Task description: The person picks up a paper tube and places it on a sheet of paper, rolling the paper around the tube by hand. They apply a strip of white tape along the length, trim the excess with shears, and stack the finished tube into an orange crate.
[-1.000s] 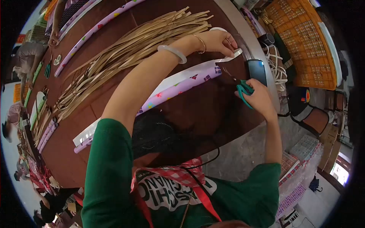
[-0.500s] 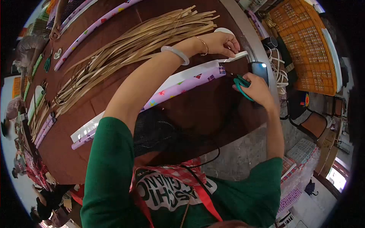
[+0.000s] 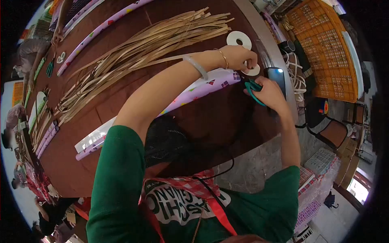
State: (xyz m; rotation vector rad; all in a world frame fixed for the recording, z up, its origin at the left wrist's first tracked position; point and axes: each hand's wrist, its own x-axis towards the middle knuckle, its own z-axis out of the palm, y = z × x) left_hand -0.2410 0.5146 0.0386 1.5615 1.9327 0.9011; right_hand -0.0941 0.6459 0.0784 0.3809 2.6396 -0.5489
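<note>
My left hand (image 3: pixel 240 56) is closed on a white roll of tape (image 3: pixel 255 70), just past the far end of a rolled lilac patterned sheet (image 3: pixel 198 90). The sheet lies on the table with a white edge along its far side, partly hidden by my left forearm. Green-handled scissors (image 3: pixel 253 95) sit in my closed right hand (image 3: pixel 270 94), their blades pointing toward the sheet's end. A second white tape roll (image 3: pixel 230 39) rests on the table beyond my left hand.
Long tan strips (image 3: pixel 162 38) lie in a bundle across the brown table (image 3: pixel 210 125). A phone (image 3: pixel 276 81) with a lit spot sits by the right table edge. An orange crate (image 3: pixel 324 52) stands beyond that edge. Other people are at the far left.
My left hand has moved slightly right and down, and its tape roll has turned from edge-on to flatter. The second roll now shows more fully. The scissors have shifted slightly left.
</note>
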